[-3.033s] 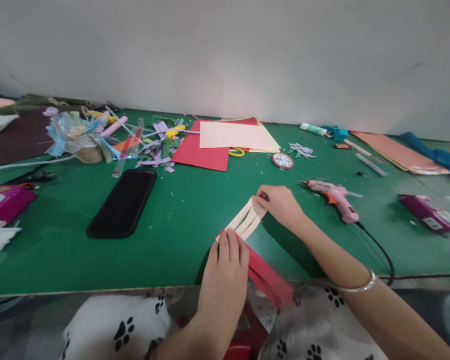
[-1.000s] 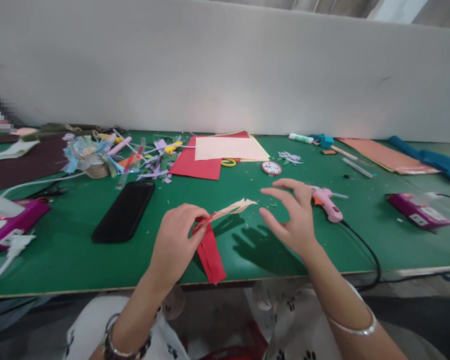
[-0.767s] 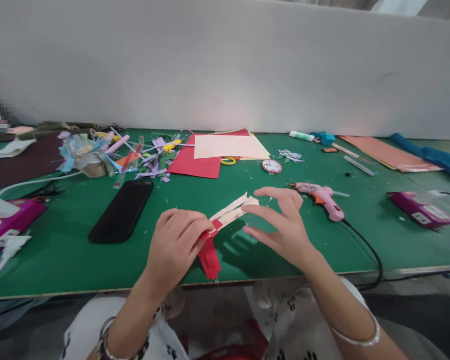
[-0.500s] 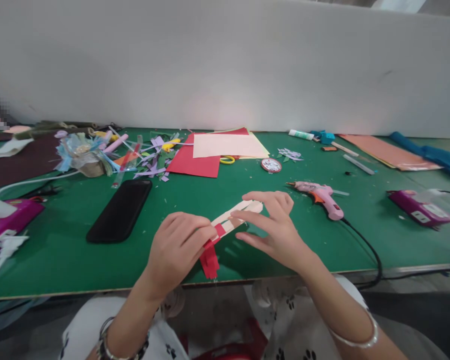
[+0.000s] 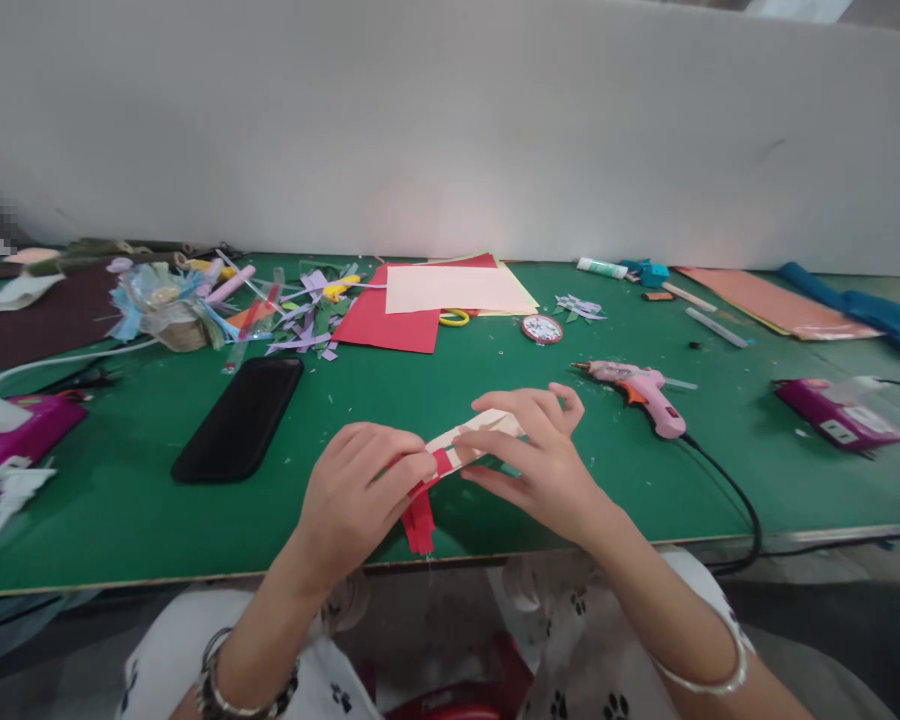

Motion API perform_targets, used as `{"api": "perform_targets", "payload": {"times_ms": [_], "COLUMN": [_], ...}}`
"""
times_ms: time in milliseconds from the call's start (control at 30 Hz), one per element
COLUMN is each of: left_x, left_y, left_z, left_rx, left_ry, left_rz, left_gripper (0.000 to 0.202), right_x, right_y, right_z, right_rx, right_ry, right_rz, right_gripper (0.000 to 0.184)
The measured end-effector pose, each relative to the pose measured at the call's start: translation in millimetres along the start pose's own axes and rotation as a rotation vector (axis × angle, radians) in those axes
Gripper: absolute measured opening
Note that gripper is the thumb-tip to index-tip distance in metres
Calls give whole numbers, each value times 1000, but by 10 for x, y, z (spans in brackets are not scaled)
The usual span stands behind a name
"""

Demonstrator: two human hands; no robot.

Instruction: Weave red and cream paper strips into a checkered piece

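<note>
My left hand (image 5: 364,480) is closed, pinching the near end of woven cream and red paper strips. The cream strips (image 5: 450,437) slant up to the right, with a gap between them. Several red strips (image 5: 419,520) hang below my left fingers toward the table edge. My right hand (image 5: 544,455) has its fingers bent around the far part of the cream strips, the thumb below and the fingertips on top. The exact contact under the right fingers is partly hidden.
A pink glue gun (image 5: 641,390) with a black cord lies at right, and a black phone (image 5: 240,420) at left. Paper sheets (image 5: 405,325), purple scraps (image 5: 311,310) and a round clock-face disc (image 5: 542,329) lie behind. Purple power strips (image 5: 840,415) sit near the sides.
My right hand has moved slightly left and closed in on the cream strips, whose sides now lie closer together. My left hand keeps its hold, barely shifted.
</note>
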State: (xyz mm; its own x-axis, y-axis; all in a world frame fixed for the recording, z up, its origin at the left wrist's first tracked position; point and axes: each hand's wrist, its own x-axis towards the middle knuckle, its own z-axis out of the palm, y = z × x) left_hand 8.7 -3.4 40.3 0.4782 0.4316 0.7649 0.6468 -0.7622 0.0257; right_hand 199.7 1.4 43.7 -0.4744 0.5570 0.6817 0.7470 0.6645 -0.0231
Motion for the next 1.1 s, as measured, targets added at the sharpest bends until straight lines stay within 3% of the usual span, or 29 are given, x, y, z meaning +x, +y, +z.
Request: {"api": "perform_targets", "payload": {"times_ms": [1100], "left_x": [0], "left_y": [0], "left_z": [-3], "left_rx": [-16], "left_ry": [-32], "left_rz": [-26], "left_gripper": [19], "right_x": [15], "right_y": [-46], "right_z": [-1], "right_rx": [-55], "right_ry": [109], "right_rz": [-11], "right_gripper": [11]}}
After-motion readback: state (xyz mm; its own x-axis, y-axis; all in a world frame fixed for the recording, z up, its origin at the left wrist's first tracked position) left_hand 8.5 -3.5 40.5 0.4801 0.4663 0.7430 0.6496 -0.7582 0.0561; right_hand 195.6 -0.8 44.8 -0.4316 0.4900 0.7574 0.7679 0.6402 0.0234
